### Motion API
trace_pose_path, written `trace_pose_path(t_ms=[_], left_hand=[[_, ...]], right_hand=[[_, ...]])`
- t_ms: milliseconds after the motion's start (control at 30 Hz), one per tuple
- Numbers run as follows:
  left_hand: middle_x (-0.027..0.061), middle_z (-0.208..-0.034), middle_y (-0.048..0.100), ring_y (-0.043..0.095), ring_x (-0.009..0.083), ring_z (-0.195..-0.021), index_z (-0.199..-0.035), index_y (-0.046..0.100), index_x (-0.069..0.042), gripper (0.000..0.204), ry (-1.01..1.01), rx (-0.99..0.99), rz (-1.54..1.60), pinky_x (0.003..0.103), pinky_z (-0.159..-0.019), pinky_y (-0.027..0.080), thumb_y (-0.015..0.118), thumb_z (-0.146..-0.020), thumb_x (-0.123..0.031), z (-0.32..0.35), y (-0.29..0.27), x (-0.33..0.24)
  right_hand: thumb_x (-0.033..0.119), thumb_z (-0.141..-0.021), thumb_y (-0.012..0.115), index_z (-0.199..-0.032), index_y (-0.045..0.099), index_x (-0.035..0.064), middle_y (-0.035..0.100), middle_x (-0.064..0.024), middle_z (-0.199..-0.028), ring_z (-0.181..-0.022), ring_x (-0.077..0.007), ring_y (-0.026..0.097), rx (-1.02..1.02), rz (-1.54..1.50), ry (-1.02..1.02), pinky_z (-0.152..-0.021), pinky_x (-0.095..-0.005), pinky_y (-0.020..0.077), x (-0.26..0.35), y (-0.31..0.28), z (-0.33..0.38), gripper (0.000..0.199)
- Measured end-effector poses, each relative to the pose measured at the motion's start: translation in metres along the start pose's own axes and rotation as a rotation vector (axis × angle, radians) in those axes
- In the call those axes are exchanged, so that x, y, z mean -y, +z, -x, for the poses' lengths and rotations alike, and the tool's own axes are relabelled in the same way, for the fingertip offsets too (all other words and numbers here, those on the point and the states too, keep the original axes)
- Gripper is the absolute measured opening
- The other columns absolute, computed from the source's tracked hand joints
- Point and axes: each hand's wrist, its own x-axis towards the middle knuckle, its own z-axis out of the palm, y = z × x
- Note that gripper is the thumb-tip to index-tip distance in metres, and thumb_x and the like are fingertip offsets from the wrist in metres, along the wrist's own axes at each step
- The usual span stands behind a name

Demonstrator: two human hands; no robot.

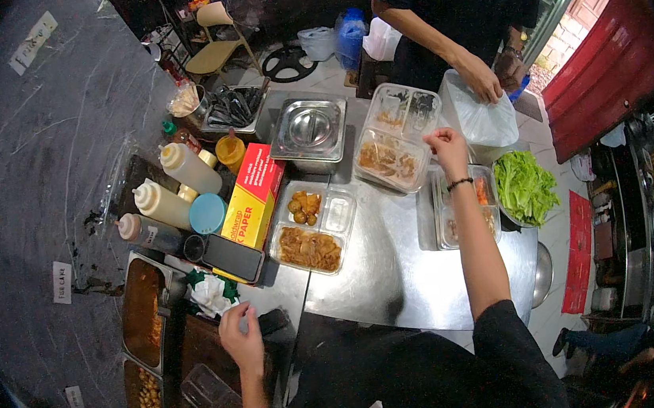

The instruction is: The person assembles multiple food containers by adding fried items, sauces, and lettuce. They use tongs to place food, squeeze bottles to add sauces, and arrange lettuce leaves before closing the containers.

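My right hand (pixel 447 147) reaches over the steel table, fingers pinched together at the edge of a clear compartment tray (pixel 387 158) of brown saucy food. Anything small in that pinch is too small to make out. Below my right forearm lies another clear tray (pixel 449 223), partly covered by the arm. At lower left my left hand (pixel 242 334) is curled, thumb against the fingers; what it holds, if anything, is hidden. Beside it are a dark flat object (pixel 275 321) and a crumpled white-and-green cloth (pixel 213 293). A filled tray (pixel 310 249) with meat and small round pieces sits mid-table.
Across the table a person's hand (pixel 481 80) touches a plastic-covered white container (pixel 485 119). Lettuce (pixel 526 187) stands at right. Squeeze bottles (pixel 164 205), a yellow-red wrap box (pixel 253 200), a black phone (pixel 232 258) and a lidded steel pan (pixel 310 130) crowd the left; sauce pans (pixel 141 319) stand below.
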Motion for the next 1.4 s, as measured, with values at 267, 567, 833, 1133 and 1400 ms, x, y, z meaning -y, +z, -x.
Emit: trace_pose_path(t_ms=[267, 567, 833, 1133, 1400], left_hand=[[0.0103, -0.099, 0.066, 0.062, 0.0217, -0.090, -0.104, 0.065, -0.002, 0.029, 0.013, 0.209, 0.415, 0.032, -0.079, 0.048, 0.072, -0.078, -0.012, -0.042, 0.025, -0.080], [0.0073, -0.091, 0.067, 0.060, 0.0118, -0.078, -0.096, 0.064, 0.004, 0.021, -0.350, 0.183, 0.547, 0.026, -0.073, 0.049, 0.072, -0.077, -0.002, 0.001, -0.043, -0.053], [0.0115, -0.093, 0.065, 0.062, 0.0268, -0.085, -0.101, 0.065, -0.003, 0.021, -0.120, -0.485, -0.830, 0.036, -0.074, 0.046, 0.065, -0.084, -0.015, 0.081, -0.159, -0.010], [0.0147, -0.094, 0.067, 0.064, 0.0285, -0.083, -0.098, 0.068, -0.002, 0.037, -0.512, -0.196, -0.319, 0.037, -0.075, 0.050, 0.073, -0.078, -0.033, 0.108, -0.070, 0.012], [0.0116, -0.094, 0.063, 0.064, 0.0200, -0.078, -0.111, 0.051, -0.003, 0.027, -0.907, 0.365, 0.967, 0.032, -0.065, 0.054, 0.060, -0.089, -0.017, 0.022, 0.150, 0.050]], right_hand=[[0.001, -0.077, 0.070, -0.082, 0.061, 0.0042, 0.062, -0.0007, -0.075, -0.067, -0.0077, 0.058, 0.475, -0.312, -0.028, -0.063, -0.0210, 0.0471, 0.086, -0.046, 0.150, 0.011], [0.011, -0.084, 0.066, -0.092, 0.062, 0.0048, 0.063, -0.0003, -0.084, -0.076, -0.0080, 0.058, 0.857, -0.283, 0.146, -0.071, -0.0233, 0.0474, 0.035, -0.002, 0.185, 0.011], [0.027, -0.085, 0.060, -0.114, 0.053, -0.0045, 0.067, -0.0184, -0.083, -0.073, -0.0290, 0.065, -0.153, 0.850, -0.049, -0.071, -0.0378, 0.0497, -0.125, -0.018, -0.070, 0.043], [0.014, -0.078, 0.065, -0.094, 0.065, 0.0001, 0.067, -0.0087, -0.074, -0.060, -0.0183, 0.064, -0.067, 0.383, 0.253, -0.056, -0.0315, 0.0482, -0.121, 0.024, -0.078, 0.022], [0.019, -0.081, 0.065, -0.083, 0.068, -0.0005, 0.062, -0.0059, -0.065, -0.059, -0.0148, 0.061, -0.173, 0.196, 0.191, -0.056, -0.0279, 0.0470, -0.116, 0.014, -0.079, 0.020]])
